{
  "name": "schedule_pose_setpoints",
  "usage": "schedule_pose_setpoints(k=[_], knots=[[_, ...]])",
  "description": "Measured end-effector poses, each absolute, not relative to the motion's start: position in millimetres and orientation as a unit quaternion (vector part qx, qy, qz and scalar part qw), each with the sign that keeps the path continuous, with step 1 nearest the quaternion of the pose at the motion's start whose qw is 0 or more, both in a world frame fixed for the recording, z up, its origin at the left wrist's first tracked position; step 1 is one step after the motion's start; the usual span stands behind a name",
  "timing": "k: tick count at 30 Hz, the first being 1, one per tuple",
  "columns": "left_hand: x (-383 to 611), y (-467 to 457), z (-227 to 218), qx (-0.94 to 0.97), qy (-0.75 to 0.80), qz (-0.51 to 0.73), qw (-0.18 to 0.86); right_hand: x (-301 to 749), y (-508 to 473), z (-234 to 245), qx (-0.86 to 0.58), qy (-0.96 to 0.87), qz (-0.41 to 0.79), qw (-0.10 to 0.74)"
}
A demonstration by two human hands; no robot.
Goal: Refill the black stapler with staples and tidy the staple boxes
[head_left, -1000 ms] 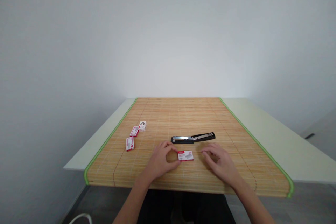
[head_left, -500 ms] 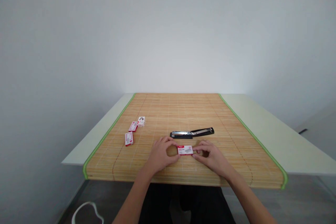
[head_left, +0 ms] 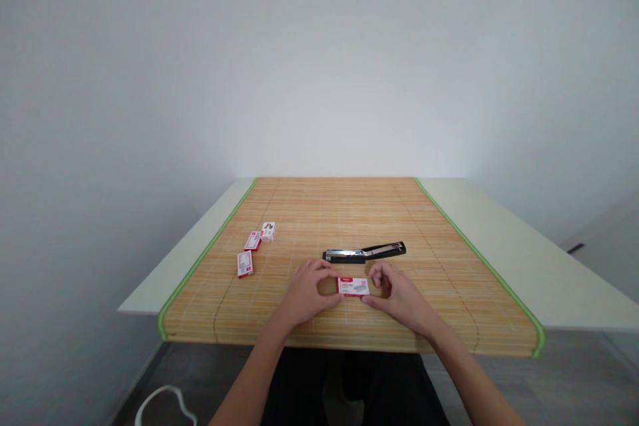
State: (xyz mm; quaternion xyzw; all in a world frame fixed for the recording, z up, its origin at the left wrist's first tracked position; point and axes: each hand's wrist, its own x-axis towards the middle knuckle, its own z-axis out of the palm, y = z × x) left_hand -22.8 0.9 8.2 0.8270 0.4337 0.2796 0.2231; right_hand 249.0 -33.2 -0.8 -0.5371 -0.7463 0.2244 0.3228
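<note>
A small red-and-white staple box [head_left: 353, 287] lies on the bamboo mat in front of me, label side up. My left hand [head_left: 310, 289] pinches its left end, with the thumb at the near corner and the fingers at the far corner. At the right end, my right hand [head_left: 394, 294] has its thumb against the near corner and its index finger curled beside the box. Just beyond the box lies a black stapler [head_left: 364, 253], its top folded back to the right and its metal staple channel exposed.
Left on the bamboo mat [head_left: 339, 206] sit two red-and-white boxes [head_left: 245, 264] [head_left: 253, 240] and a whiter small box [head_left: 268, 231] touching one of them. The mat has green edging [head_left: 479, 256] and covers part of a white table [head_left: 529, 266]. A wall stands behind.
My right index finger has curled back from the box's right end, and the thumb has shifted slightly left along its near corner. My left hand keeps its hold.
</note>
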Motion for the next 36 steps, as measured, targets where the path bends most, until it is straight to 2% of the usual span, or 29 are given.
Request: schedule_pose_setpoints(k=[5,19,32,36], knots=[[-25,1,8,0.823,0.429,0.285,0.241,251,-33,6,-0.499,-0.785,0.233,0.285],[-60,-1,7,0.816,0.435,0.284,0.253,258,-31,11,-0.498,-0.781,0.262,0.271],[-64,1,5,0.812,0.436,0.290,0.257,264,-34,11,-0.506,-0.769,0.280,0.273],[-62,2,5,0.815,0.434,0.290,0.249,255,-31,21,-0.520,-0.748,0.269,0.314]])
